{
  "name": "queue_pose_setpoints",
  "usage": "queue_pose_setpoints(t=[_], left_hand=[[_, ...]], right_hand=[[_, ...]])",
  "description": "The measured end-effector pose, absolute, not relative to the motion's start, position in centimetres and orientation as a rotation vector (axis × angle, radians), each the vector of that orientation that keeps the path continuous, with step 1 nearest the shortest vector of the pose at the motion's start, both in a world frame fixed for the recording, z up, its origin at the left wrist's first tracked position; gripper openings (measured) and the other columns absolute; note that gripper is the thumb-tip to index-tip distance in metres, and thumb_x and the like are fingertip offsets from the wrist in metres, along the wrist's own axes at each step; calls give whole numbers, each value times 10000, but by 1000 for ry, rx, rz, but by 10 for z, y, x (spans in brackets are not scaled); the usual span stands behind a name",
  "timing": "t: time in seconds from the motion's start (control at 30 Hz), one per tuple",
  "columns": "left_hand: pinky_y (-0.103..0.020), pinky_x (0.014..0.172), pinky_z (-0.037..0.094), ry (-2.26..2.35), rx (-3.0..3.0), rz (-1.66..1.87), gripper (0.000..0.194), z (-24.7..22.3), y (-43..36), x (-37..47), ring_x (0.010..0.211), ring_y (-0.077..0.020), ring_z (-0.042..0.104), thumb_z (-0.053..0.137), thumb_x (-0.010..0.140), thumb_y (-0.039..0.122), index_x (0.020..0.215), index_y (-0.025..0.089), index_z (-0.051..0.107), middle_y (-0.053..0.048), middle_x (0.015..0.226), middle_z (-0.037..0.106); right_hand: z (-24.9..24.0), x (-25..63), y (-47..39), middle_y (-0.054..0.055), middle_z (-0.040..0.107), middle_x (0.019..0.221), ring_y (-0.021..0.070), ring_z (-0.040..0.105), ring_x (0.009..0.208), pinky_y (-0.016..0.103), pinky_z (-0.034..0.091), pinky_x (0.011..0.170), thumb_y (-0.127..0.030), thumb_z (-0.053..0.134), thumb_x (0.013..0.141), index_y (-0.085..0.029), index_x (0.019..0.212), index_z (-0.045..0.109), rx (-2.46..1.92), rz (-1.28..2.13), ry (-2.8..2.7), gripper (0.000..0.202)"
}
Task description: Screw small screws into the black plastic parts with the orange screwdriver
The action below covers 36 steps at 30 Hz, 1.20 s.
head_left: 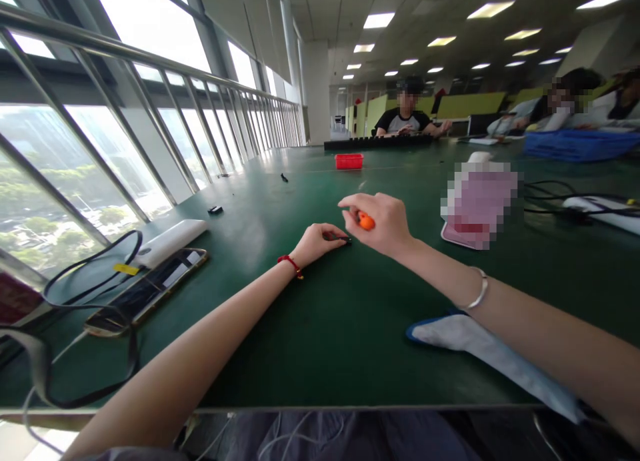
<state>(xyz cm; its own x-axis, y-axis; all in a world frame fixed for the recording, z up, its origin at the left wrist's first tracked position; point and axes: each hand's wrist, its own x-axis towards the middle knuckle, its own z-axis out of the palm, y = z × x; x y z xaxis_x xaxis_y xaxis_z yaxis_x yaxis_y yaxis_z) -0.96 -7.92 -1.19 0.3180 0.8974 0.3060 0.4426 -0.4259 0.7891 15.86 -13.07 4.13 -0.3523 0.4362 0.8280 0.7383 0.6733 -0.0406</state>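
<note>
My right hand (384,222) is raised a little over the green table (310,341), its fingers curled round a small orange object (367,221) with a rounded end. What kind of thing it is I cannot make out. Just left of it, my left hand (320,242) rests low at the tabletop, thumb and fingers pinching a small dark piece (343,238). The two hands are close together but apart. Most of the dark piece is hidden by the fingers.
A red bin (349,161) stands farther back. Left lie a phone (150,294), a white power strip (170,241) and cables. Small black bits (215,210) dot the table. Right are a pink phone (480,204), a pale cloth item (465,333) and a blue crate (575,145). Several people sit beyond.
</note>
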Motion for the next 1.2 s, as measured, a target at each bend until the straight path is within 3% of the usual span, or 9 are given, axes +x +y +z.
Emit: queue_pose_setpoints(t=[0.13, 0.37, 0.63, 0.93, 1.2], left_hand=[[-222, 612, 479, 1121, 2147, 967, 229, -14, -77, -10, 632, -126, 590, 687, 706, 302, 853, 133, 735, -41, 761, 710], [-249, 674, 489, 1200, 2183, 1017, 234, -14, -77, -12, 702, -139, 608, 663, 726, 315, 876, 150, 735, -49, 850, 709], [-281, 755, 491, 1235, 2321, 1083, 174, -4, -87, -18, 804, -158, 612, 639, 737, 289, 835, 177, 728, -43, 895, 673], [-406, 1024, 398, 1183, 2430, 891, 143, -10, -88, -19, 1068, -237, 581, 701, 704, 307, 810, 227, 752, -64, 1127, 628], [-368, 992, 442, 1100, 2285, 855, 193, -14, -82, -18, 1052, -249, 614, 696, 710, 318, 838, 192, 768, -91, 1143, 663]], right_hand=[[11, 183, -99, 4, 660, 819, 147, 582, 705, 256, 388, 657, -290, 498, 838, -213, 914, 641, -1197, -271, -2084, 179], [-7, 187, -90, 16, 634, 901, 153, 550, 699, 274, 363, 651, -433, 617, 785, -233, 860, 680, -1226, -214, -2318, 222], [-10, 183, -88, 17, 607, 931, 153, 553, 752, 275, 358, 665, -358, 597, 820, -230, 870, 679, -1268, -195, -2378, 161], [-10, 185, -87, 26, 598, 990, 171, 587, 811, 281, 400, 690, -361, 570, 830, -238, 982, 637, -1313, -152, -2377, 207], [-13, 205, -77, 30, 592, 995, 179, 596, 811, 263, 404, 615, -389, 566, 816, -235, 980, 621, -1413, -95, -2300, 232]])
